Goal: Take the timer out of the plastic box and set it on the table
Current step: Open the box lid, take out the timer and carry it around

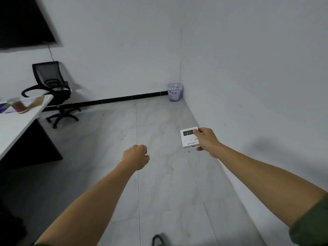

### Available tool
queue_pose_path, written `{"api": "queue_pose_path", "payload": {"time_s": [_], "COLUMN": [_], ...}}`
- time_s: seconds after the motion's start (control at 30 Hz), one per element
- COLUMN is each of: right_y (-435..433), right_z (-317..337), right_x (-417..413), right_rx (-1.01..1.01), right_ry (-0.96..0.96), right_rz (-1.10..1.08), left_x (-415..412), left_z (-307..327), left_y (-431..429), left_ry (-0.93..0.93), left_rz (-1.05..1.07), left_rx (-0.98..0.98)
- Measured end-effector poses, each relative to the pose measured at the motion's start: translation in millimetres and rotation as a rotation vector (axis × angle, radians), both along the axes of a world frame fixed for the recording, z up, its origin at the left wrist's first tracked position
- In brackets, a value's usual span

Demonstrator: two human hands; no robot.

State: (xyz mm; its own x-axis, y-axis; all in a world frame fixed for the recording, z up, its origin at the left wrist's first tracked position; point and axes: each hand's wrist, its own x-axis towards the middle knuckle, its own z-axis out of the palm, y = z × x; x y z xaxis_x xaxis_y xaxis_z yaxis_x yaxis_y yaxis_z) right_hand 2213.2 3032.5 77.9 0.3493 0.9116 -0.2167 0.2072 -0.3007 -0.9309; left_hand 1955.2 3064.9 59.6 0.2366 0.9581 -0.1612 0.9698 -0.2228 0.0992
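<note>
A view from a head-worn camera looks down at two bare forearms stretched out over a pale tiled floor [159,121] in a room with plain white walls. The right hand [206,141] grasps a small white timer [189,138] by its right edge, thumb over the top corner and fingers curled behind, so that the dark digital display faces the camera; the digits are partly covered by the thumb and too blurred to read. The timer is held in the air above the floor, near the right-hand wall and well apart from the white surface [16,128] at the far left of the view. The left hand [136,157] is clenched in a loose fist with nothing visible in it, hanging in mid-air left of the timer. On the surface sits a clear plastic box [26,104] with brownish contents that are too blurred to tell, near the far edge. Behind the surface stands a black mesh office chair [51,89] on a wheeled base, against the back wall. A dark screen [23,22] hangs on that wall at upper left. In the far corner of the room stands a translucent bluish waste bin [174,92]. A green sleeve [312,222] shows on the right arm at the lower right edge.
</note>
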Motion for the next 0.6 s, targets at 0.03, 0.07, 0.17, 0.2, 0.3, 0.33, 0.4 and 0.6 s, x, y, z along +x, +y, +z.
{"api": "queue_pose_path", "payload": {"time_s": [0.03, 0.07, 0.17, 0.2, 0.3, 0.33, 0.4, 0.6], "right_y": [9.3, 32.9, 102.7, 129.4, 193.6, 215.1, 252.6, 386.7], "right_z": [-1.2, -1.9, -2.6, 1.6, 10.3, 11.4, 10.4, -5.7], "right_x": [0.0, -1.8, -6.9, -9.3, -10.8, -10.9, -8.3, 10.0], "right_rx": [0.001, 0.002, -0.003, -0.001, 0.002, -0.003, -0.003, -0.019], "right_ry": [-0.005, 0.0, -0.011, -0.006, 0.0, -0.003, -0.005, 0.003], "right_rz": [-0.002, -0.004, -0.033, -0.035, -0.033, -0.026, -0.015, 0.014], "left_x": [0.2, -1.2, -9.4, -11.9, -13.7, -12.4, -8.8, 13.5], "left_z": [-1.1, 0.0, 1.9, 7.1, 16.5, 17.1, 14.0, 0.8], "left_y": [10.6, 35.2, 110.1, 140.1, 209.5, 230.8, 266.5, 392.4], "left_ry": [0.003, 0.008, 0.015, 0.023, 0.018, 0.027, 0.033, 0.042], "left_rz": [-0.005, -0.007, -0.018, -0.014, -0.015, -0.016, -0.016, -0.016], "left_rx": [0.0, 0.0, 0.004, 0.01, 0.011, 0.001, -0.013, -0.029]}}
